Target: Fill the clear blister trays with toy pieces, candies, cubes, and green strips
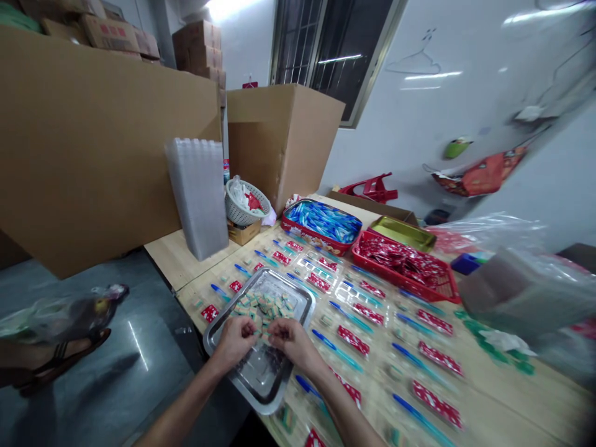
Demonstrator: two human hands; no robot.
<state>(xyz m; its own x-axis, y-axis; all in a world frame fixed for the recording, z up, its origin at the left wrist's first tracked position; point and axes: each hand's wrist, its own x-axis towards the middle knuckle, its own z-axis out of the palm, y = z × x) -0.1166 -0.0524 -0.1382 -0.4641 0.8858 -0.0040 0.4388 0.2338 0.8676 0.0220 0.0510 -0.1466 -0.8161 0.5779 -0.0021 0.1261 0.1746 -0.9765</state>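
A metal tray (265, 385) sits at the table's front left edge, with a pile of small striped beige-and-green blocks (265, 305) in its far half. Over the near side of that pile, my left hand (238, 338) pinches what looks like one of these blocks between thumb and fingertips. My right hand (289, 338) is closed close beside it, fingertips drawn together; what they hold is too small and blurred to make out. Around the tray lie rows of clear plastic packs, each with a blue pen (338, 351) and a red dotted packet (352, 340).
At the back stand a tin of blue pens (321, 245) and a red basket (451, 285) of red packets. A tall stack of clear trays (198, 198) rises at the left, before large cardboard boxes (107, 149). Another person's foot (69, 357) shows on the floor.
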